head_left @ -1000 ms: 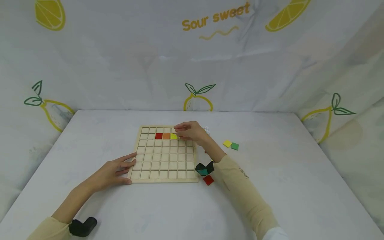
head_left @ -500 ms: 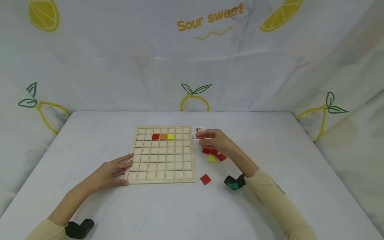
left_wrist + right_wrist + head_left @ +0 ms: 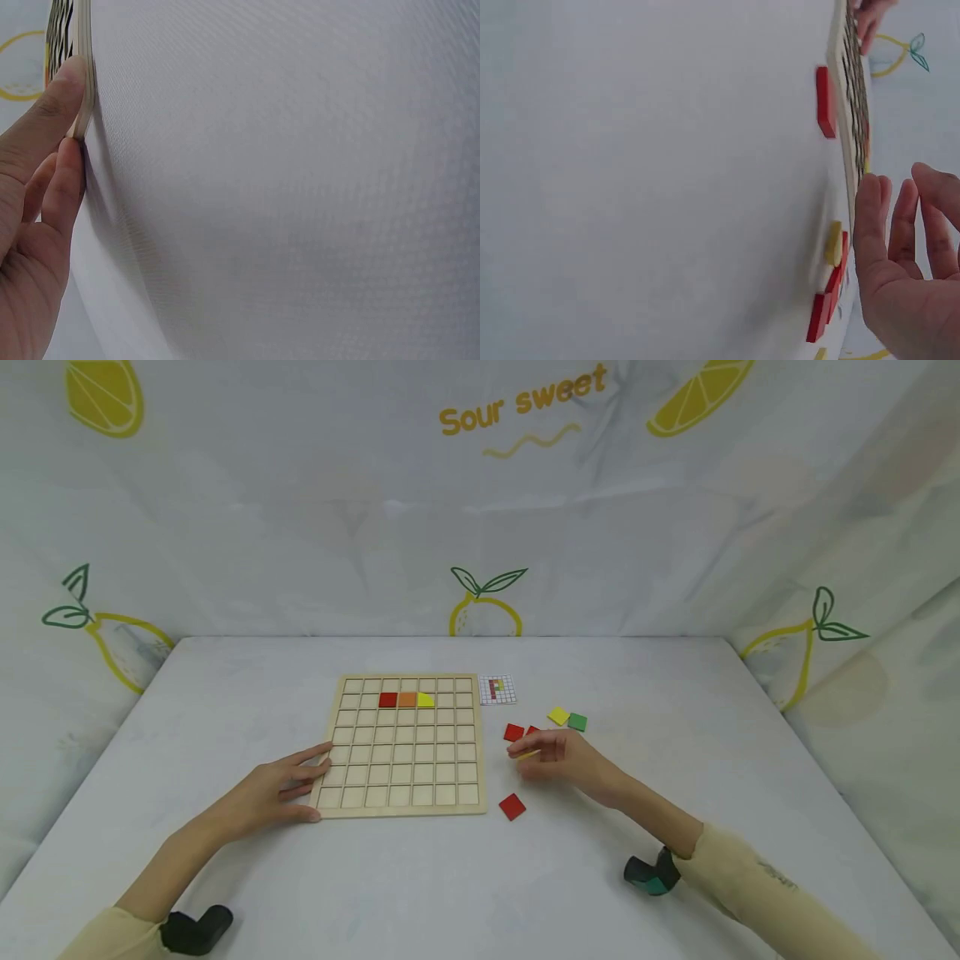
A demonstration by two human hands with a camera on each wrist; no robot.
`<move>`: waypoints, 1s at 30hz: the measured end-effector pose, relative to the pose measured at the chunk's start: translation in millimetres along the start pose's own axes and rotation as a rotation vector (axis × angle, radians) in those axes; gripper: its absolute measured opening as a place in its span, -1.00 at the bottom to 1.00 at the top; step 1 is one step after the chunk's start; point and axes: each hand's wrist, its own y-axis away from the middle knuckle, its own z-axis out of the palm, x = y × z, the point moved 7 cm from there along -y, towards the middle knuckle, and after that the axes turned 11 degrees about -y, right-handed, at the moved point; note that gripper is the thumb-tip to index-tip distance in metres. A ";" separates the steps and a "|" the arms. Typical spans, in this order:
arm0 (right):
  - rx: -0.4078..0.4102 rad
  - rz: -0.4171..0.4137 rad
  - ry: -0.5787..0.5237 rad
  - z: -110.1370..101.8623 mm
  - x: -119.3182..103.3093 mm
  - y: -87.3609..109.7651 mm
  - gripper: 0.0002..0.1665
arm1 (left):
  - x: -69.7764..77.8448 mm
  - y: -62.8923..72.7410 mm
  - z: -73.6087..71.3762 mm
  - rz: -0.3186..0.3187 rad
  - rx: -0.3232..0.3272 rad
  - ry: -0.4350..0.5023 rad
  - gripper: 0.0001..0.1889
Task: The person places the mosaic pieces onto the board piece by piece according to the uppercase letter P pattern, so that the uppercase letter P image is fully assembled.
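A light wooden grid board (image 3: 423,752) lies on the white table. One row near its top holds a red square tile (image 3: 387,700), an orange tile (image 3: 407,699) and a yellow rounded tile (image 3: 426,700). At the board's left edge rests my left hand (image 3: 266,793), thumb at the near corner and fingers extended along the rim. My right hand (image 3: 566,760) hovers over the loose tiles right of the board, fingers loosely bent and holding nothing. Below it, in the right wrist view, are a yellow rounded tile (image 3: 834,244) and several red tiles (image 3: 819,318), partly hidden in the head view.
A small printed pattern card (image 3: 498,690) lies by the board's upper right corner. Yellow (image 3: 558,717) and green (image 3: 577,722) square tiles sit beyond my right hand. A single red tile (image 3: 512,807) lies near the board's lower right corner. A lemon-print cloth hangs behind the table.
My right hand has left the yellow rounded tile on the board and moved right and nearer, over the loose tiles. My left hand has stayed at the board's edge.
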 end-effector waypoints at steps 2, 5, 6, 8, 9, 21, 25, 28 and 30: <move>-0.032 -0.035 0.049 6.3 2.5 5.3 -0.64 | 0.3 0.2 -0.6 0.002 -0.002 0.003 -0.25; -0.066 -0.083 0.103 14.4 4.9 11.4 -0.62 | 0.3 0.0 -0.5 0.003 -0.004 0.010 -0.25; -0.073 -0.092 0.118 16.4 5.8 12.7 -0.60 | 0.2 0.0 -0.3 0.002 -0.006 0.011 -0.25; -0.089 -0.096 0.133 20.0 8.3 14.7 -0.56 | 0.1 -0.1 0.0 0.003 -0.007 0.008 -0.24; -0.102 -0.094 0.139 21.9 9.6 15.5 -0.53 | 0.2 0.1 0.1 0.005 -0.007 0.010 -0.24; -0.060 -0.169 0.419 32.1 9.7 21.0 -0.64 | -0.5 1.3 0.4 -0.003 -0.002 0.002 -0.25; -0.040 -0.224 0.496 33.6 6.0 19.8 -0.75 | -3.0 1.2 1.9 -0.005 -0.002 0.005 -0.25; -0.019 -0.219 0.504 32.9 6.4 19.6 -0.74 | -2.4 1.4 1.5 0.005 -0.003 0.014 -0.26; 0.003 -0.204 0.487 31.7 6.6 19.7 -0.73 | -0.8 1.5 0.5 0.013 -0.002 0.018 -0.26</move>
